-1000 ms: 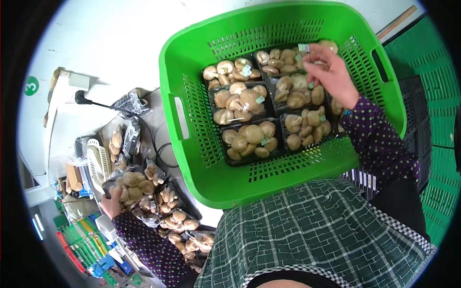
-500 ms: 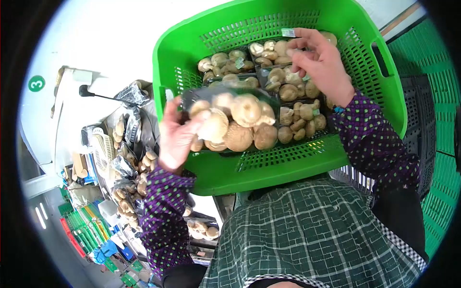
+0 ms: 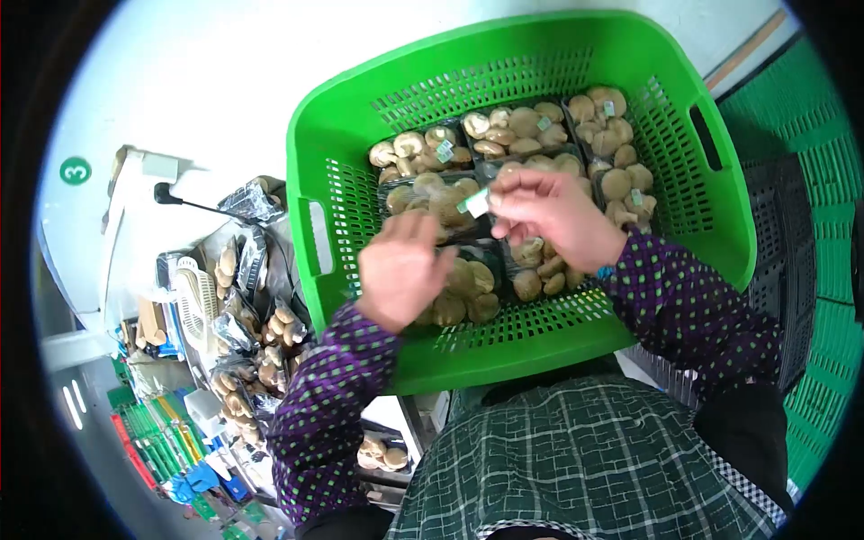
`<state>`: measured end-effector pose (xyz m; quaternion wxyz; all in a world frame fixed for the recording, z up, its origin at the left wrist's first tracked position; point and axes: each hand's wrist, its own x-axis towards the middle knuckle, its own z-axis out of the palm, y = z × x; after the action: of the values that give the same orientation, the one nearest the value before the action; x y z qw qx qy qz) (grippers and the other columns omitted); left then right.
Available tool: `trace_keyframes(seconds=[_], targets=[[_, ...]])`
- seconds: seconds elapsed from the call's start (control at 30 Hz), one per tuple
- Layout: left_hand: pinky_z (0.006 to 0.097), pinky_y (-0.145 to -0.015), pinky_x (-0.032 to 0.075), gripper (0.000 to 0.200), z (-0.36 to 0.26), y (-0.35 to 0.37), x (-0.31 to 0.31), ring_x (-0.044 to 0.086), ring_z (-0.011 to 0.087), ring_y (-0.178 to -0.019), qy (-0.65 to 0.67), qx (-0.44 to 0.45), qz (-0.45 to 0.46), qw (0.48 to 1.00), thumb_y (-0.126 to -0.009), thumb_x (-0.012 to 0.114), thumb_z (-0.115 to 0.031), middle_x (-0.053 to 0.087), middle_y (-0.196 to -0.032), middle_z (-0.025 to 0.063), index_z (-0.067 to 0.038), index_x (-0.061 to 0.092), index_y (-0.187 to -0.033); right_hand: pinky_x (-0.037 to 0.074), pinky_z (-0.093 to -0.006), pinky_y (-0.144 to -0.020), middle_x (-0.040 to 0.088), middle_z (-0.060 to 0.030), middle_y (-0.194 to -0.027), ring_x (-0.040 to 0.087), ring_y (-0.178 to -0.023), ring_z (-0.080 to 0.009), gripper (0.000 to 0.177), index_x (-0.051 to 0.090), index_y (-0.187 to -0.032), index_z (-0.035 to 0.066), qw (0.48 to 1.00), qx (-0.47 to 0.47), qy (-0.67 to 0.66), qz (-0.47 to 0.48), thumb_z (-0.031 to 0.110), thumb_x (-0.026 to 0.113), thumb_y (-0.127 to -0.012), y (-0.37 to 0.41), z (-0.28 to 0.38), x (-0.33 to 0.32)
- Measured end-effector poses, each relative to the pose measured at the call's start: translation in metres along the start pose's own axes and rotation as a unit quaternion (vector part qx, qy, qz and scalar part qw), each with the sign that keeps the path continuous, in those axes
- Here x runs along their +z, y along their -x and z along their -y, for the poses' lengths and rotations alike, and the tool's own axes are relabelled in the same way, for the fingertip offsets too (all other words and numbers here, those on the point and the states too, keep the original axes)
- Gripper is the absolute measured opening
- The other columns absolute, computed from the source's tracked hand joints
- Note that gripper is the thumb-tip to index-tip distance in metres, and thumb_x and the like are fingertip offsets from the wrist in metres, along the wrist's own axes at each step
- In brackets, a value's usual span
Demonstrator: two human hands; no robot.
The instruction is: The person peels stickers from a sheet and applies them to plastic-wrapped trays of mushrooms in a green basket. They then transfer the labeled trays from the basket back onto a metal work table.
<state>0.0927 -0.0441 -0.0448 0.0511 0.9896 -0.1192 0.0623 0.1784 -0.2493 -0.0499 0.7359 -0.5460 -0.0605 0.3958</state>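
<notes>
My right hand (image 3: 553,216) pinches a small white and green label (image 3: 475,203) between thumb and fingertips above the packs. To its left, my left hand (image 3: 400,270) is over the basket's near left part, back of the hand up, its fingers smeared by motion. Beside its thumb lies a wrapped black tray of brown mushrooms (image 3: 463,295), partly covered by the hand. The green plastic basket (image 3: 513,355) contains several such mushroom packs. Labels show on some, such as the back left pack (image 3: 409,151) and the back right pack (image 3: 605,121).
More wrapped mushroom packs (image 3: 236,396) are piled at the left, near a white slotted basket (image 3: 193,301) and a black cable (image 3: 202,202). Green crates (image 3: 823,360) and a dark crate (image 3: 783,261) stand to the right. A white wall lies behind the basket.
The mushroom pack in my left hand has gone down into the basket's near left part, and that hand has moved right. My right hand has come down and left with the label.
</notes>
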Motion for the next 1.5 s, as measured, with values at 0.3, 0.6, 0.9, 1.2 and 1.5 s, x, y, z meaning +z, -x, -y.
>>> trace_keyframes(seconds=[0.3,0.6,0.9,1.2,1.5], targets=[[0.0428,-0.063,0.049,0.024,0.013,-0.008,0.031,0.063,0.0305,-0.076,0.188,0.043,0.039,0.981,-0.070,0.064,-0.021,0.062,-0.084,0.0118,-0.008,0.064,-0.090,0.046,-0.0303,-0.074,0.059,-0.0082,-0.097,0.057,-0.088,-0.0164,0.018,0.064,-0.091,0.004,0.892,-0.274,0.359,-0.010,0.011,0.072,-0.076,-0.022,-0.030,0.048],[0.0440,-0.067,0.050,0.039,0.113,-0.078,0.076,0.062,0.0327,-0.082,0.017,-0.021,0.106,0.994,-0.077,0.065,-0.034,0.061,-0.093,0.0157,-0.004,0.057,-0.100,0.050,-0.0313,-0.062,0.068,-0.0131,-0.081,0.063,-0.066,-0.0189,0.028,0.062,-0.098,-0.008,0.895,-0.081,0.424,-0.115,0.015,0.066,-0.082,-0.172,-0.030,-0.029],[0.0413,-0.077,0.052,0.033,0.131,-0.127,0.085,0.065,0.0328,-0.091,0.042,-0.103,0.276,0.955,-0.075,0.065,-0.030,0.065,-0.100,0.0172,-0.005,0.064,-0.097,0.050,-0.0453,-0.073,0.063,-0.0260,-0.079,0.063,-0.077,-0.0408,0.022,0.068,-0.078,-0.002,0.821,-0.058,0.545,-0.160,0.016,0.059,-0.070,-0.204,-0.055,-0.023],[0.0429,-0.083,0.051,0.029,0.127,-0.128,0.096,0.062,0.0309,-0.103,0.034,-0.091,0.286,0.953,-0.078,0.059,-0.023,0.064,-0.110,0.0169,-0.006,0.069,-0.099,0.051,-0.0422,-0.071,0.064,-0.0243,-0.077,0.064,-0.075,-0.0389,0.023,0.070,-0.076,0.001,0.831,-0.079,0.524,-0.168,0.020,0.061,-0.069,-0.205,-0.066,-0.024],[0.0432,-0.077,0.051,0.030,0.129,-0.129,0.111,0.063,0.0343,-0.092,0.070,-0.089,0.246,0.963,-0.072,0.063,-0.028,0.066,-0.094,0.0204,-0.003,0.068,-0.087,0.051,-0.0389,-0.067,0.065,-0.0227,-0.071,0.065,-0.068,-0.0331,0.026,0.070,-0.074,-0.002,0.852,-0.033,0.495,-0.168,0.021,0.066,-0.063,-0.202,-0.061,-0.019]])
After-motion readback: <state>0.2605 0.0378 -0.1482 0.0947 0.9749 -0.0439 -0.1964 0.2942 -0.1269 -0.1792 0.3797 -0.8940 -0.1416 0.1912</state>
